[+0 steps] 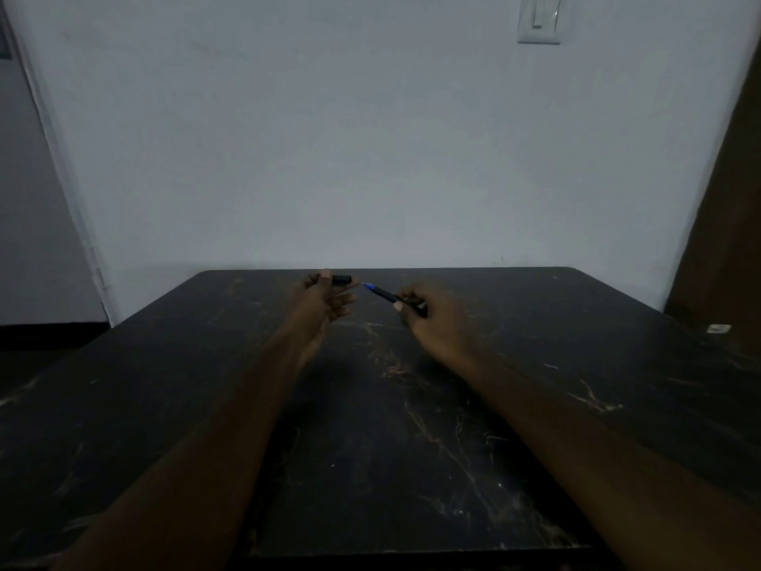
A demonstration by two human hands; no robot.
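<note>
Hands extend over a dark marble-patterned table (362, 455), both forearms reaching from the bottom corners toward the middle of the frame. The left hand (325, 300), just left of center, pinches a short black cap (342, 279) between thumb and fingertips, its open end pointing right. The right hand (428, 319), just right of center, has thumb and fingers curled round a black pen (381, 293), whose blue tip angles up and left toward the cap. Tip and cap sit close together but apart, with a narrow gap between them, both held near the table's far edge.

A pale wall (370, 138) fills the upper half of the frame, with a white switch (540, 18) at the upper right. A brown door (724, 224) runs down the right edge. A small white object (718, 328), too small to identify, lies on the table at the far right. The room is dimly lit.
</note>
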